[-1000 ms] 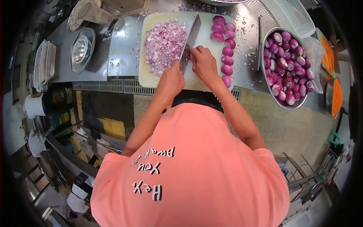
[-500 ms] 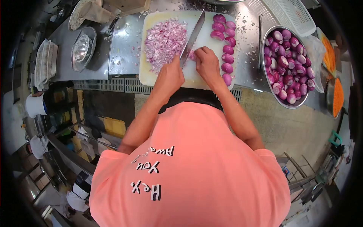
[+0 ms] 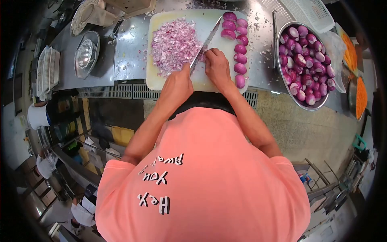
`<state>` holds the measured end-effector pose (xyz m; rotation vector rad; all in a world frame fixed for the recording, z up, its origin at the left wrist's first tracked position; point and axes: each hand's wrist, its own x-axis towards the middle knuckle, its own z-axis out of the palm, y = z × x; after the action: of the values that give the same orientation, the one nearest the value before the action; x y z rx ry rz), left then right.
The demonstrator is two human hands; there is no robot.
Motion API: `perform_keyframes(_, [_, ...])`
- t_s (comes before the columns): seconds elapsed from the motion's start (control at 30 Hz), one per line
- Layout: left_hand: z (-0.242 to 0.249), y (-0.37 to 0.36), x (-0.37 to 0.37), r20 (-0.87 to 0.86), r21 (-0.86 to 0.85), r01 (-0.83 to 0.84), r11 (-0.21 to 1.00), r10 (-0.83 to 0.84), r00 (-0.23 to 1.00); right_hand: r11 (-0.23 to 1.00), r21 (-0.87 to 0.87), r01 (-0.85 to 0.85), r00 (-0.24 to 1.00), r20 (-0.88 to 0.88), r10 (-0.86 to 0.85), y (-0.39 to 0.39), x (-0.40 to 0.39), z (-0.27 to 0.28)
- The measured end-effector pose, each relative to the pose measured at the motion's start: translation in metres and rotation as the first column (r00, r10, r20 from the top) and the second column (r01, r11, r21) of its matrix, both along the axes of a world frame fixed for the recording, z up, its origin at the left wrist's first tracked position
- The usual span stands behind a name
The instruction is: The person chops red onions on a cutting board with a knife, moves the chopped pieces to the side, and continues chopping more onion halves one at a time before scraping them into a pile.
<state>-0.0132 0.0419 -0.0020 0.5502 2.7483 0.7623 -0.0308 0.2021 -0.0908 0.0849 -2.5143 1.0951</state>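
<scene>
My left hand is closed round the handle of a long kitchen knife. The blade points away and to the right over a white cutting board. On the blade's right side, the bent fingers of my right hand press down on a small piece of onion, mostly hidden by the fingers and blade. A pile of finely chopped red onion lies left of the knife. Along the board's right side, several peeled red onion halves form a line.
Right of the board stands a metal bowl heaped with peeled red onions. White plastic baskets and orange shredded food sit beyond it. Left on the steel counter is a metal dish. Other people in white are at lower left.
The knife has swung a little, its tip now lower and closer to the onion halves. My left hand has shifted slightly. My right hand stays at the onion piece. The whole view has moved a little.
</scene>
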Motion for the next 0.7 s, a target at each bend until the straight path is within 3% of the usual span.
perform_keyframes(0.17, [-0.028, -0.001, -0.004, -0.096, 0.001, 0.054, 0.999, -0.054, 0.994, 0.998, -0.063, -0.008, 0.999, -0.033, 0.006, -0.002, 0.003, 0.001])
perform_keyframes(0.2, [-0.014, 0.003, -0.005, -0.100, 0.005, 0.056, 0.998, -0.055, 0.993, 0.999, -0.044, -0.005, 0.999, -0.037, 0.004, 0.001, 0.000, -0.004])
perform_keyframes(0.27, [0.013, 0.002, 0.004, 0.014, -0.011, -0.008, 1.000, 0.008, 1.000, 0.999, -0.032, -0.003, 0.999, -0.039, 0.002, 0.000, 0.001, -0.007])
perform_keyframes(0.37, [-0.031, -0.004, 0.005, -0.031, -0.061, 0.019, 0.998, -0.021, 0.999, 0.998, -0.056, 0.004, 1.000, -0.017, -0.005, -0.001, -0.001, -0.007])
perform_keyframes(0.5, [0.012, 0.001, 0.006, 0.057, 0.011, -0.021, 1.000, 0.020, 0.998, 0.997, -0.071, 0.000, 0.998, -0.056, -0.004, 0.002, 0.003, -0.006])
perform_keyframes(0.63, [-0.013, 0.002, 0.005, 0.068, -0.082, -0.025, 0.996, 0.030, 0.997, 0.997, -0.080, 0.004, 0.999, -0.044, -0.007, 0.000, 0.002, -0.007])
perform_keyframes(0.7, [-0.013, 0.000, -0.006, 0.011, 0.030, 0.019, 0.999, -0.019, 1.000, 0.997, -0.082, -0.006, 0.999, -0.040, 0.003, 0.002, 0.005, -0.009])
